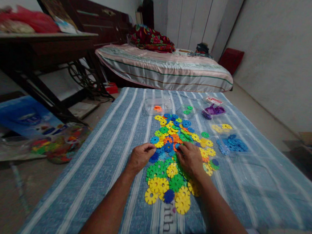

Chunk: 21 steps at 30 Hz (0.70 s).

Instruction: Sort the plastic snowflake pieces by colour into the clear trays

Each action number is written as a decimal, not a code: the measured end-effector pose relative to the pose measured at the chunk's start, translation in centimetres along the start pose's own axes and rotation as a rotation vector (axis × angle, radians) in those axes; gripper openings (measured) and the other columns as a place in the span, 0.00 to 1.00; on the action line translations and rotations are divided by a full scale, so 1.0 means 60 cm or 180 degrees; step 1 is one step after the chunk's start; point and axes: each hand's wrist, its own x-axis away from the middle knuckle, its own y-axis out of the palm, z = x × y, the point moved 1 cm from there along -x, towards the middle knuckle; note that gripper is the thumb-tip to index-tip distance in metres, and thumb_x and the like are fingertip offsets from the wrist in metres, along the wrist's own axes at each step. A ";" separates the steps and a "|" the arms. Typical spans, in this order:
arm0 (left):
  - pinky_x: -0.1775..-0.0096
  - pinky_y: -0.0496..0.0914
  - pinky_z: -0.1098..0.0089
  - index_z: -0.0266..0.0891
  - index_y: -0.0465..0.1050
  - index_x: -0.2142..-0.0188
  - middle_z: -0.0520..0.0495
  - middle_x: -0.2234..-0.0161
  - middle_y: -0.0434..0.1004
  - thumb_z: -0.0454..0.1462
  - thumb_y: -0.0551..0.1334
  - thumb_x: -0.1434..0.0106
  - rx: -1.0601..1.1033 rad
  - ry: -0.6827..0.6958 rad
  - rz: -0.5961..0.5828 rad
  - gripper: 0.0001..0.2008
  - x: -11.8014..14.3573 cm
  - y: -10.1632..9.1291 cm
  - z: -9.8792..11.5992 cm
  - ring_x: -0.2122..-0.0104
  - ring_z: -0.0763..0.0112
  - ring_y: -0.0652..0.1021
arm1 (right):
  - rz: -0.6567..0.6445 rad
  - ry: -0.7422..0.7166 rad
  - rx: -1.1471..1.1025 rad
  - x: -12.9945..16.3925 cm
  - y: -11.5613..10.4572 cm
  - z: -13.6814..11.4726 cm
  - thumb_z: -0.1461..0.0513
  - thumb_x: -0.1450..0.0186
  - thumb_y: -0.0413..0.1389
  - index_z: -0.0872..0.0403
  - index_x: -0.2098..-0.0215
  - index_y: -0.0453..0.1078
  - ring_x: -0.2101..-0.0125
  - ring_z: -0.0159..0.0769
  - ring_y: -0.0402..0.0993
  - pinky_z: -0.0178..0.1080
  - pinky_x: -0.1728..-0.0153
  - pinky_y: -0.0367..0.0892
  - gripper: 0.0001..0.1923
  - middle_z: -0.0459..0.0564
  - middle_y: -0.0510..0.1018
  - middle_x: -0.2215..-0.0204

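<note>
A heap of notched plastic building discs in yellow, green, blue and orange (176, 182) spreads over a blue striped cloth (121, 136). At the heap's left edge is my left hand (142, 156), its fingers curled and pressed together. Whatever they hold, if anything, is hidden. My right hand (190, 157) reaches over the heap's right side, with thumb and fingers closed at a small blue disc (177, 146). Between the two hands lie more blue and orange discs.
Clear plastic boxes stand behind and right of the heap: orange discs (157, 108), green discs (188, 109), purple discs (213, 109), yellow discs (222, 128) and blue discs (233, 143). Beyond the table is a bed (165, 68). A sewing-machine table (42, 45) stands left.
</note>
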 end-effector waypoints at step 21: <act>0.66 0.72 0.69 0.37 0.78 0.69 0.49 0.71 0.80 0.44 0.63 0.48 0.0003 -0.0045 -0.0018 0.13 0.001 0.000 0.002 0.70 0.66 0.79 | 0.0129 0.0008 0.0006 0.004 0.000 0.000 0.61 0.34 0.54 0.51 0.60 0.73 0.58 0.41 0.67 0.41 0.59 0.58 0.07 0.52 0.75 0.60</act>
